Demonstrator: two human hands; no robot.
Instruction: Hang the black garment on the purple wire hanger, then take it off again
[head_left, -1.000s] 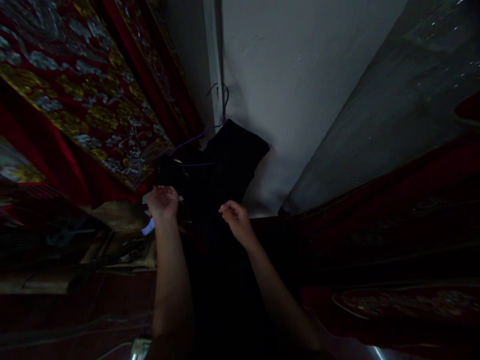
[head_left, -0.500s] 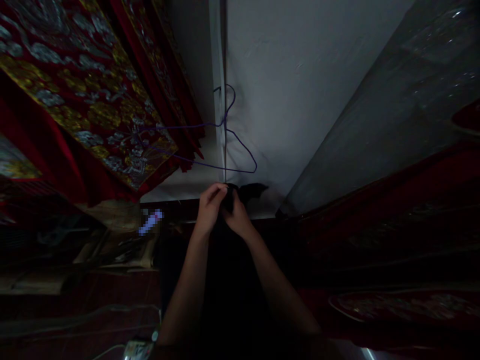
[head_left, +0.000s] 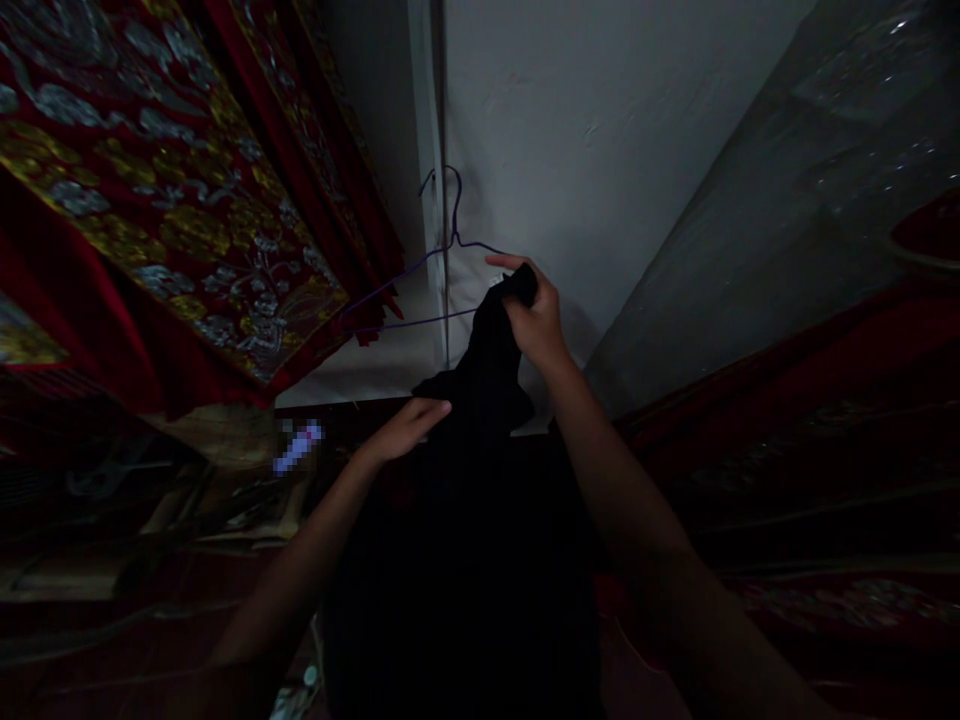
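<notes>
A purple wire hanger (head_left: 455, 235) hangs by its hook against a narrow upright strip on the wall. My right hand (head_left: 541, 318) is raised at the hanger's right end, fingers closed round the bunched upper part of a black garment (head_left: 491, 350). The cloth covers that end of the hanger, so I cannot tell whether the wire is inside it. Lower and to the left, my left hand (head_left: 405, 428) pinches the garment's left side. Below the hands, the dark cloth merges with the shadow, and its lower outline is hidden.
Red cloth with gold and silver embroidery (head_left: 202, 230) hangs at the left, touching the hanger's left end. Clear plastic sheeting (head_left: 750, 250) covers things at the right, with dark red fabric (head_left: 810, 350) below. Bamboo pieces (head_left: 232, 435) lie at lower left.
My hands have moved apart. The right rose to the hanger's right end with the black garment, which now spreads out; the left shifted slightly left and down. The hanger has turned and tilted.
</notes>
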